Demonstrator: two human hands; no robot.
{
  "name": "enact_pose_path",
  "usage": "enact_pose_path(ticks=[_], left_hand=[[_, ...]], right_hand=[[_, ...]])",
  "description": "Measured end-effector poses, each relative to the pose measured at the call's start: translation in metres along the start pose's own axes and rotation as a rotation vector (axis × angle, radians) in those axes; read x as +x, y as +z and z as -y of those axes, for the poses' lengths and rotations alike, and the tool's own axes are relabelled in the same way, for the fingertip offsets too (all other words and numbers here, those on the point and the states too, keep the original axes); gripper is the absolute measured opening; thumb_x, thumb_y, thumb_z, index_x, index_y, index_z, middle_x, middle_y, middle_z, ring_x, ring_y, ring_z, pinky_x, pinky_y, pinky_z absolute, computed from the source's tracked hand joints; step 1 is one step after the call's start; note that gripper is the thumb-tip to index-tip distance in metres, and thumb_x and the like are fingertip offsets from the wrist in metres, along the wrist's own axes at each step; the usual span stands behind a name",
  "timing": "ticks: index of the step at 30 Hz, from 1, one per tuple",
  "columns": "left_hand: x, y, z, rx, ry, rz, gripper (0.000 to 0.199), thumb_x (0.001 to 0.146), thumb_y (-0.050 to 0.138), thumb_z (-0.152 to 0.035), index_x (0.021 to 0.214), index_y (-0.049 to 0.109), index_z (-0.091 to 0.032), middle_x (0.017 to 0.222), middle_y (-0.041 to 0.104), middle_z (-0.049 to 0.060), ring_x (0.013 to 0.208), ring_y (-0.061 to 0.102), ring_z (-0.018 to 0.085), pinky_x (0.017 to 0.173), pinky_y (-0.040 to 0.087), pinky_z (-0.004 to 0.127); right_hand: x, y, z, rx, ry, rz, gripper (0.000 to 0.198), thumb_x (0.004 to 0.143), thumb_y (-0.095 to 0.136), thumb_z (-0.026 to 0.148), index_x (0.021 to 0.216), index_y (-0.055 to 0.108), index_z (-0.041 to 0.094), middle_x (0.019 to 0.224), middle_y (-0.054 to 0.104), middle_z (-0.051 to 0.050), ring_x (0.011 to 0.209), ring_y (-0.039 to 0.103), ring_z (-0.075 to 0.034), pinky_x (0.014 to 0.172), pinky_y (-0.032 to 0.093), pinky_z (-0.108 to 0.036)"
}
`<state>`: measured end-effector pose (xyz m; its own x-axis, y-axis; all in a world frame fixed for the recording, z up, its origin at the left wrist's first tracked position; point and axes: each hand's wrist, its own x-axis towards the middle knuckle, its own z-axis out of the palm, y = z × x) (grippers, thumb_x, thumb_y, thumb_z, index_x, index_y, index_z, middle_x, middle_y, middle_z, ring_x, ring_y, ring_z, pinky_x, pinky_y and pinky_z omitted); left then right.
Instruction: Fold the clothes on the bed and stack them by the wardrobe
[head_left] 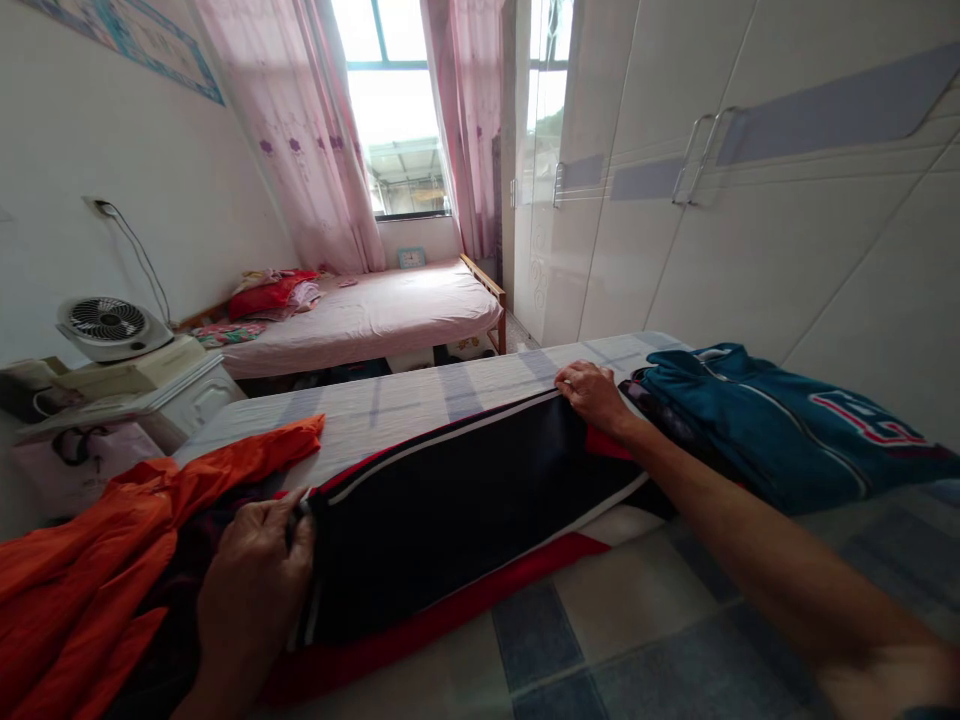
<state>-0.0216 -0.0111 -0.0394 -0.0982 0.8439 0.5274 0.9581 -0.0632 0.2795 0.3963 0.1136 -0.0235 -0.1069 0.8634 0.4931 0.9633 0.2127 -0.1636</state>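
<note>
A dark garment (457, 510) with white piping and red panels lies stretched across the bed in front of me; its exact kind is hard to tell. My left hand (259, 560) pinches its left end, at an edge with white stripes. At its upper right corner, my right hand (594, 398) grips the fabric between thumb and fingers. An orange garment (142, 540) lies left of my left hand, over some dark patterned cloth. To the right of my right hand rests a folded teal zip jacket (780, 420) with a letter patch, on top of other dark clothing.
The clothes lie on a bed with a checked sheet (622, 590). Beyond it stands a second bed (375, 310) with a pink sheet. A fan (109, 325) sits on a white cabinet (199, 400) at left. White wardrobe doors (675, 250) line the right side.
</note>
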Motion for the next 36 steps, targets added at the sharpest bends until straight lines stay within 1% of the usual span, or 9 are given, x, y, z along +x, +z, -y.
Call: enact_pose_path(ticks=[3,6,12,19,23,25,27,32,36], left_hand=[[0.000,-0.001,-0.007,-0.034,0.167,-0.024,0.040,0.084,0.043,-0.038,0.115,0.061,-0.021,0.126,0.053,0.015,0.123,0.043,0.037,0.104,0.031,0.051],[-0.003,0.013,-0.007,-0.139,0.294,0.075,0.039,0.083,0.049,-0.040,0.117,0.062,-0.024,0.137,0.049,0.011,0.134,0.033,0.034,0.111,0.022,0.049],[-0.016,0.043,0.011,-0.064,0.187,0.285,0.054,0.083,0.049,-0.049,0.129,0.055,-0.022,0.141,0.046,0.013,0.134,0.034,0.032,0.110,0.022,0.049],[-0.016,0.043,0.010,0.018,0.238,0.241,0.057,0.086,0.042,-0.053,0.128,0.056,-0.016,0.139,0.048,0.016,0.132,0.037,0.033,0.108,0.027,0.048],[-0.014,0.045,0.016,0.032,0.300,0.240,0.061,0.087,0.038,-0.055,0.129,0.054,-0.014,0.136,0.050,0.018,0.131,0.039,0.033,0.106,0.030,0.051],[-0.013,0.042,0.019,0.054,0.337,0.268,0.058,0.088,0.034,-0.055,0.128,0.055,-0.017,0.136,0.051,0.016,0.131,0.039,0.033,0.104,0.032,0.054],[-0.011,0.037,0.017,0.086,0.365,0.281,0.053,0.089,0.033,-0.053,0.125,0.057,-0.021,0.136,0.051,0.013,0.131,0.039,0.034,0.102,0.032,0.058],[-0.007,0.028,-0.021,0.119,0.392,0.238,0.057,0.090,0.033,-0.051,0.128,0.055,-0.014,0.135,0.051,0.017,0.131,0.038,0.035,0.107,0.027,0.055],[-0.013,0.040,-0.071,-0.011,0.477,0.298,0.055,0.091,0.033,-0.050,0.133,0.050,-0.017,0.143,0.042,0.013,0.135,0.033,0.029,0.109,0.029,0.048]], right_hand=[[-0.007,-0.002,0.026,0.023,-0.076,-0.001,0.035,0.091,0.040,0.034,0.116,0.060,0.020,0.129,0.056,-0.010,0.125,0.042,-0.027,0.101,0.029,-0.046],[-0.030,0.013,0.041,0.038,-0.181,0.065,0.044,0.092,0.038,0.043,0.130,0.050,0.024,0.142,0.045,-0.007,0.135,0.031,-0.028,0.107,0.023,-0.048],[-0.059,0.058,0.023,-0.011,-0.098,0.363,0.058,0.093,0.028,0.052,0.139,0.042,0.020,0.145,0.040,-0.008,0.136,0.030,-0.027,0.110,0.025,-0.045],[-0.052,0.054,0.027,0.049,-0.055,0.322,0.056,0.093,0.033,0.047,0.135,0.046,0.012,0.143,0.043,-0.013,0.136,0.031,-0.026,0.111,0.024,-0.042],[-0.063,0.021,0.028,0.199,-0.040,0.109,0.042,0.092,0.035,0.035,0.124,0.055,0.015,0.135,0.051,-0.011,0.126,0.045,-0.021,0.106,0.033,-0.035],[-0.073,0.000,0.017,0.168,0.073,-0.050,0.038,0.091,0.036,0.032,0.119,0.057,0.016,0.127,0.057,-0.011,0.120,0.050,-0.021,0.103,0.035,-0.034],[-0.086,-0.017,0.000,0.068,0.262,-0.092,0.038,0.088,0.041,0.031,0.117,0.058,0.013,0.124,0.057,-0.016,0.119,0.050,-0.026,0.102,0.035,-0.038],[-0.104,-0.032,-0.040,0.226,0.676,0.207,0.036,0.077,0.057,0.034,0.100,0.064,0.006,0.117,0.058,-0.027,0.116,0.050,-0.039,0.097,0.034,-0.046],[-0.102,-0.027,-0.054,0.398,0.782,0.151,0.022,0.071,0.064,0.032,0.079,0.064,0.011,0.101,0.066,-0.021,0.111,0.055,-0.035,0.089,0.041,-0.038]])
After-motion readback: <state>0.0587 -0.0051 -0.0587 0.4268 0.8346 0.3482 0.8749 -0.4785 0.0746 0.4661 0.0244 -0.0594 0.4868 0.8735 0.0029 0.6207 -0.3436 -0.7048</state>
